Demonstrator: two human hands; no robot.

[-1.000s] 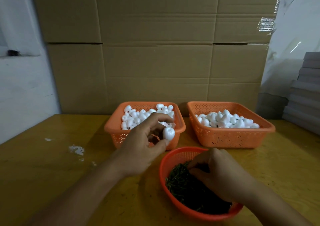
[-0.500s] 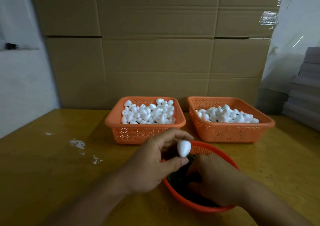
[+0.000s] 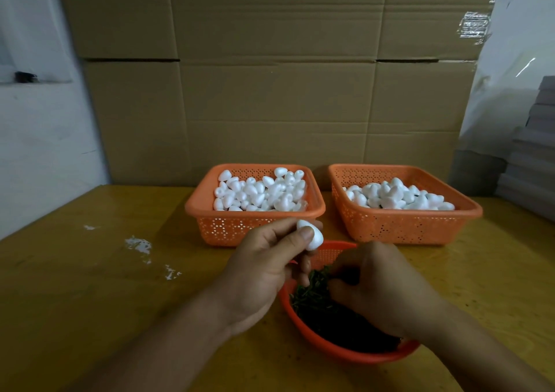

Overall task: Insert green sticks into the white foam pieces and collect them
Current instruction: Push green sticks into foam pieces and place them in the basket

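Baskets (image 3: 255,229) block ahead — table's left (image 3: 75,286) open.

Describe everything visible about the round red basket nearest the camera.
The round red basket looks like perforated plastic, with small holes showing in its far wall and a smooth rim. It sits upright on the yellow table, in front of the two rectangular orange baskets. It holds a dark heap of green sticks. The right hand reaches into it, fingers curled among the sticks, covering its right side. The left hand overlaps its left rim while pinching a white foam piece.

two rectangular orange baskets (image 3: 254,224) (image 3: 405,226) of foam pieces, one round orange bowl (image 3: 345,352) of green sticks (image 3: 312,294), two hands (image 3: 264,271) (image 3: 387,289), one held foam piece (image 3: 312,235)
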